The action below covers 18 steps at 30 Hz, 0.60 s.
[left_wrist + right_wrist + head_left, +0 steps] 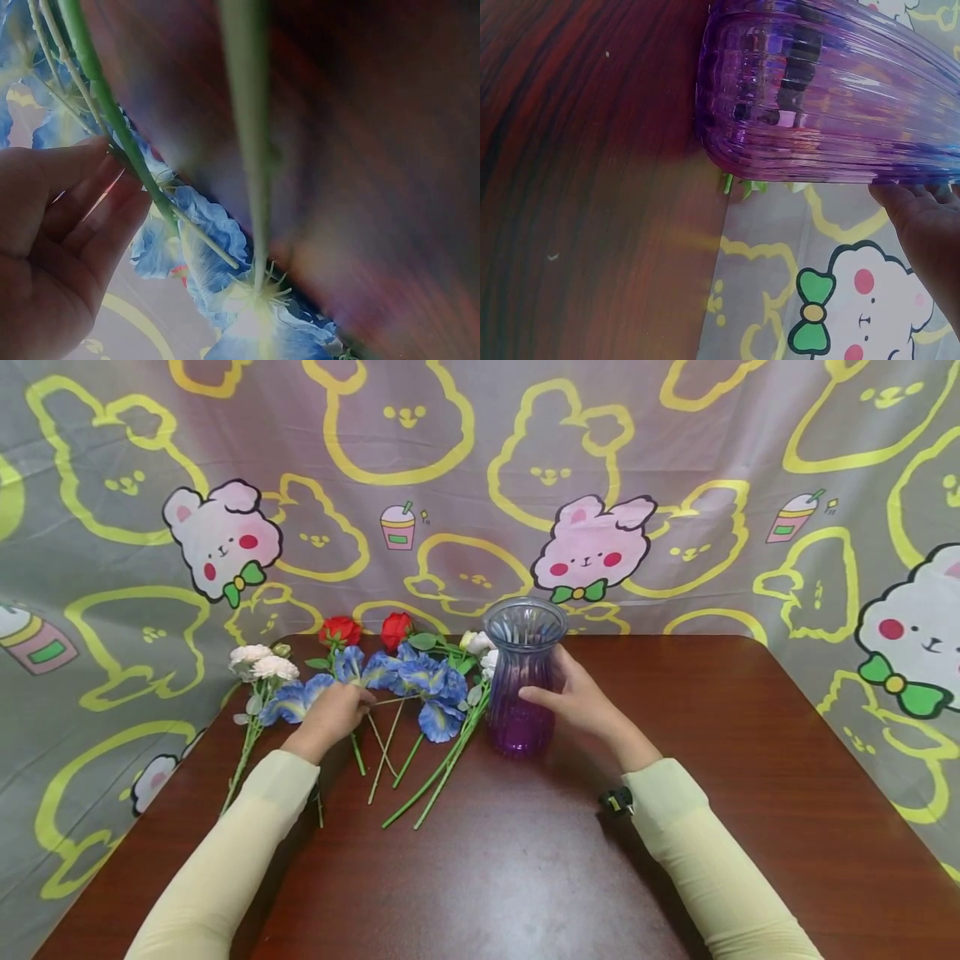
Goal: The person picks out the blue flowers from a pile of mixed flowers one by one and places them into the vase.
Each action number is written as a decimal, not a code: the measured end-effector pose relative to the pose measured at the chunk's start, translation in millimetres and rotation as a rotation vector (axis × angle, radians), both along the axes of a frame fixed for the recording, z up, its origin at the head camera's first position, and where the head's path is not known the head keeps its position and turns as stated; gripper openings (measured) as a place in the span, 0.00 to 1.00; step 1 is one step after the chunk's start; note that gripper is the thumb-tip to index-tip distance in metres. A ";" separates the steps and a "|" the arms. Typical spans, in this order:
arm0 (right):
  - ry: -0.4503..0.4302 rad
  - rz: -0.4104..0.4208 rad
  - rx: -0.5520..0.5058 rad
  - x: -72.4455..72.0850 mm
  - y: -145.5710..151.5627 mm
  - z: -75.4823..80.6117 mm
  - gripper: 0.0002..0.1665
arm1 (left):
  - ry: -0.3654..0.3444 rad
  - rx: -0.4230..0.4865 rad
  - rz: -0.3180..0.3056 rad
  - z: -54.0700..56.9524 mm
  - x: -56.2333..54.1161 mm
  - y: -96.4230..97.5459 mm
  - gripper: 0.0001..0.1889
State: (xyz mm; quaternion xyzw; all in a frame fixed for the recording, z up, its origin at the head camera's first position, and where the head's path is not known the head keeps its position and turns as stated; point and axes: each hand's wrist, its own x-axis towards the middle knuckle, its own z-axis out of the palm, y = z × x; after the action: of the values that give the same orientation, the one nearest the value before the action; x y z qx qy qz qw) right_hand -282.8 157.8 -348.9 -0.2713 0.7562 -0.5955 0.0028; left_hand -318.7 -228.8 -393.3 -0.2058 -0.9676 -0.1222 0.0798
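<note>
A ribbed glass vase (519,693), smoky at the rim and purple below, stands upright on the table. My right hand (581,697) holds its right side, thumb across the front and the other fingers behind; the right wrist view shows fingertips (900,199) against the purple glass. Among blue irises (431,681) to the left, my left hand (333,714) pinches a thin stem between thumb and fingertips. Close up in the left wrist view, a thicker green stem (112,116) passes right beside those fingertips, and a blue bloom (210,247) lies beyond them.
Red roses (340,631) lie behind the irises, pale pink flowers (273,667) at the far left. White flowers (477,643) lie close beside the vase, their long stems pointing toward me. A patterned curtain (465,485) hangs behind the brown table (480,893).
</note>
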 end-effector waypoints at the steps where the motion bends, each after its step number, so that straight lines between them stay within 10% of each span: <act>1: 0.001 0.002 -0.004 -2.7 0.7 -3.2 0.48 | 0.004 0.001 0.002 -0.1 -0.2 0.2 0.06; 18: 0.013 0.014 -0.050 -10.2 2.1 -14.9 0.48 | 0.064 -0.052 0.016 2.7 -0.5 7.2 0.03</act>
State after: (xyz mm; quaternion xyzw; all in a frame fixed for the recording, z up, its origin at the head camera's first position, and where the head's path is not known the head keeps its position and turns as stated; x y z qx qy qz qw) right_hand -292.9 160.0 -363.9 -0.2805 0.7392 -0.6122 -0.0046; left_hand -319.2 -221.7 -390.6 -0.2039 -0.9690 -0.0899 0.1064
